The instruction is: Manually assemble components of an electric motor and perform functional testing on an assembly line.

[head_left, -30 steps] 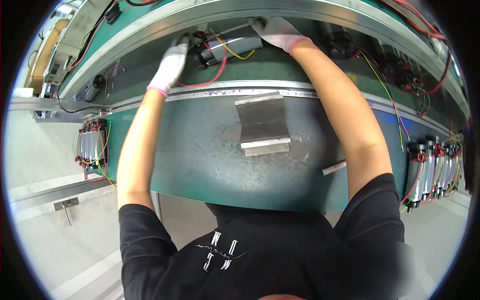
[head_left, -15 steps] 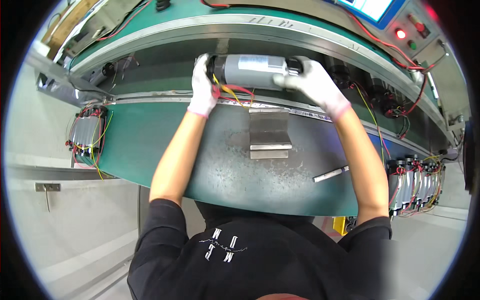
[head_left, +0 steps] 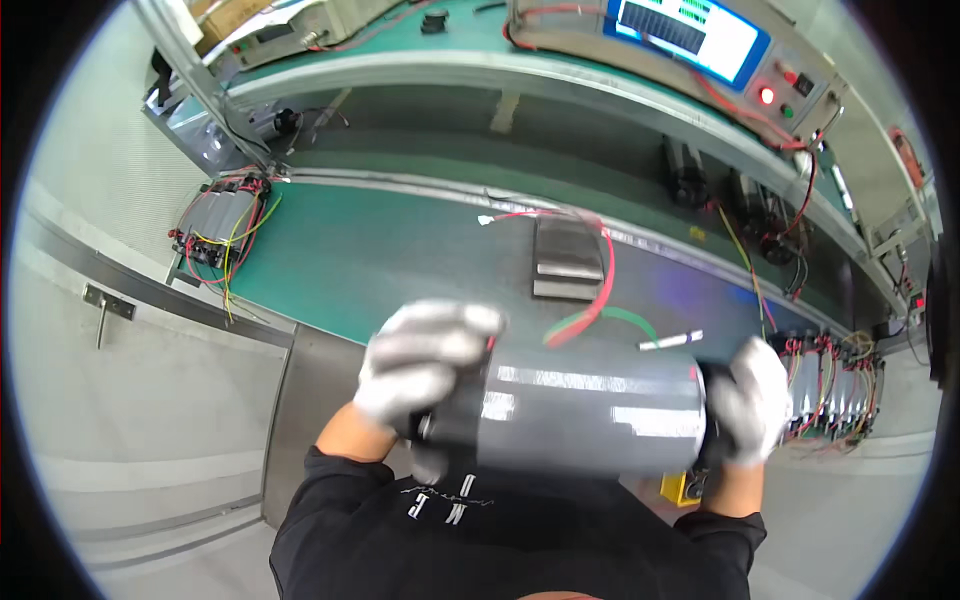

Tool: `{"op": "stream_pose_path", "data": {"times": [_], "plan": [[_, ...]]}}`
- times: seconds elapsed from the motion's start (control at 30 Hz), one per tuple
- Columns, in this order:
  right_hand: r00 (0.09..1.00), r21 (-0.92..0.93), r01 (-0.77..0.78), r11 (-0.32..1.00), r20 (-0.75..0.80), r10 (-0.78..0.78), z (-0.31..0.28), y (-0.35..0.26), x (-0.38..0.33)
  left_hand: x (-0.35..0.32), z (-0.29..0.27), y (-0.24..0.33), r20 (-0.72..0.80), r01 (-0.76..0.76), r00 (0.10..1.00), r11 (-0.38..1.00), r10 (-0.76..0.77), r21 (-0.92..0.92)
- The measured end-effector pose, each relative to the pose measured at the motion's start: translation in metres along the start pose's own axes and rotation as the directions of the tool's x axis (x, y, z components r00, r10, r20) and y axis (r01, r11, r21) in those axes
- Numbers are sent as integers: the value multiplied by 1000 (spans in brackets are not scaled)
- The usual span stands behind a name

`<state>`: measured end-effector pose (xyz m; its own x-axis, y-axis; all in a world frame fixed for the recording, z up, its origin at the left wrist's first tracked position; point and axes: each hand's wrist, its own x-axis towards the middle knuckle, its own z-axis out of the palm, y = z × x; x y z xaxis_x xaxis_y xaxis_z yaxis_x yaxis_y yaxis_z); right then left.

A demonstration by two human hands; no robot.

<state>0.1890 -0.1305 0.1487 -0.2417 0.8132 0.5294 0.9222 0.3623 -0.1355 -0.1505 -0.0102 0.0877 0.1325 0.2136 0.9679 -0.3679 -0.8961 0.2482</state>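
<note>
A grey cylindrical motor with black ends is held level close to my chest, over the front edge of the bench. My left hand, in a white glove, is closed on its left black end. The gloved right hand grips the opposite end; both hands are somewhat blurred. Red and green wires trail up from the motor across the bench. Behind it, a grey metal cradle rests on the bench, partly crossed by the red wire. A white marker pen lies right of the cradle.
Wired grey motors are grouped at the bench's left end, and several more at the right. Black units sit under the raised shelf. On that shelf stands a test instrument with a lit screen.
Both hands have brought the motor from beneath the shelf edge back toward my body, so it looks larger. The wires now stretch out over the cradle. My view has shifted slightly.
</note>
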Motion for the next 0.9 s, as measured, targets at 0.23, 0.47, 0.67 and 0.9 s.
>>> {"op": "stream_pose_path", "data": {"times": [0.23,0.47,0.67,0.9], "plan": [[873,-109,-250,962,404,273,-12,-12,-31,-15,22,30,-110,272,952,953,-286,-131],[874,754,-398,522,138,467,157,55,77,-56,-11,-143,-324,917,366,397,-873,-32],[692,816,-571,96,415,591,218,87,67,-58,-12,-179,-253,951,308,308,-917,41],[953,341,-189,921,-161,256,199,47,41,-32,32,-135,-300,740,629,435,-717,513]]}}
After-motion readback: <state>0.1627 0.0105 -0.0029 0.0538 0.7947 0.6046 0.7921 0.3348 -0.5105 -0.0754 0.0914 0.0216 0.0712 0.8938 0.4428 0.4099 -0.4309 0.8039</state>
